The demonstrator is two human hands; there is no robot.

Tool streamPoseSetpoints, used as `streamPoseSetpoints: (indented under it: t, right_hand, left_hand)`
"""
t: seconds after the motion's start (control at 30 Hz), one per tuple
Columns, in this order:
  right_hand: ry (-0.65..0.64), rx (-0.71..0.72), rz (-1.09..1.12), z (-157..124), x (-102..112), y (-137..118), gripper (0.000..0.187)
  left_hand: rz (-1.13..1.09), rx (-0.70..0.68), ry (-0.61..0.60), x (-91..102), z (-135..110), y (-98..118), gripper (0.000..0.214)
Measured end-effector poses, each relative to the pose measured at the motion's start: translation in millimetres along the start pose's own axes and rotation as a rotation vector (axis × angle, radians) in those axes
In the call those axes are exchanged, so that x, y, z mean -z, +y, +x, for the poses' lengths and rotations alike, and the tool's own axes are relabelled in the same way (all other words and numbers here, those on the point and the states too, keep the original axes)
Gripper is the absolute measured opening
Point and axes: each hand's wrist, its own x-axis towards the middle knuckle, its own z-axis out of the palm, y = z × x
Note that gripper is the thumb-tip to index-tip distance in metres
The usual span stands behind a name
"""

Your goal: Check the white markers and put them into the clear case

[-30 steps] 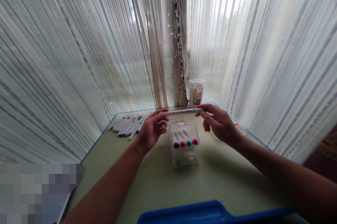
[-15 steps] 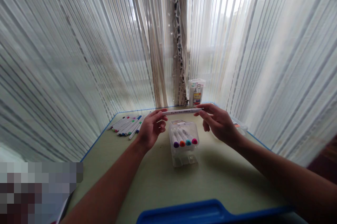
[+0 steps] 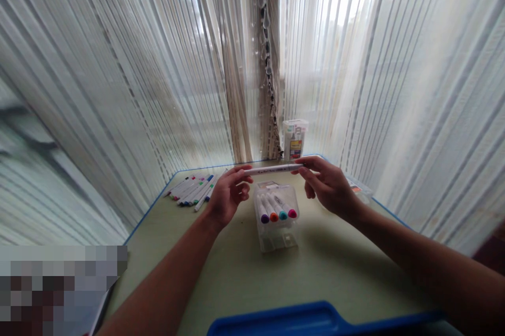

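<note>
A white marker (image 3: pixel 272 169) with small dark print is held level above the table between both my hands. My left hand (image 3: pixel 229 193) pinches its left end, and my right hand (image 3: pixel 323 181) grips the right end between thumb and fingers. Just below it, a clear plastic case (image 3: pixel 278 241) lies open on the table. Inside are several white markers (image 3: pixel 274 204) with purple, orange, teal and pink ends facing me. Left of my left hand, a loose pile of white markers (image 3: pixel 191 189) with coloured ends is spread out.
An upright clear container (image 3: pixel 295 139) with a yellow label stands at the back edge. Another clear plastic piece (image 3: pixel 359 189) lies partly behind my right hand. The pale green table (image 3: pixel 236 273) has a blue rim, with a blue tray (image 3: pixel 276 320) nearest me. String curtains (image 3: pixel 177 62) hang behind.
Both hands keep hold of the marker in nearly the same place. Its print looks slightly turned and blurred now. The view has shifted a little.
</note>
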Motion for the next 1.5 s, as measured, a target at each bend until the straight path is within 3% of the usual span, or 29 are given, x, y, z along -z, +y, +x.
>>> streamPoseSetpoints:
  t: [0.43, 1.5]
  right_hand:
    - [-0.009, -0.015, -0.005, 1.4, -0.7, 8.7, 0.031]
    - [0.045, -0.020, -0.009, -2.2, -2.2, 3.5, 0.034]
  left_hand:
    - [0.014, -0.012, 0.019, -1.2, 0.3, 3.3, 0.032]
    - [0.005, -0.020, -0.003, -5.1, 0.8, 7.4, 0.029]
